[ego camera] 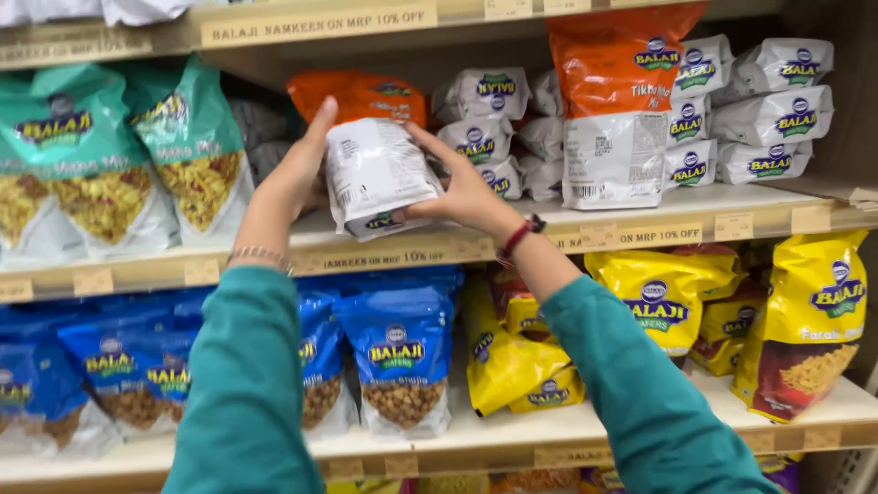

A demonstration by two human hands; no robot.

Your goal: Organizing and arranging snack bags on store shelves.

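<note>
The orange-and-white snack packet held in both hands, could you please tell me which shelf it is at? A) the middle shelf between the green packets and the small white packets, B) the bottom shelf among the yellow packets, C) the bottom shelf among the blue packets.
A: the orange-and-white snack packet, held by the left hand and right hand, sits at the middle shelf, green packets left, small white packets right.

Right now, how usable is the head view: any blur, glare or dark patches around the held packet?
Head view: lighting is bright and even. The orange and white packet between the left hand and right hand looks slightly soft, its small print unreadable. Mild sheen on the blue bags below. Shadow sits under the top shelf, behind the packet.
</note>
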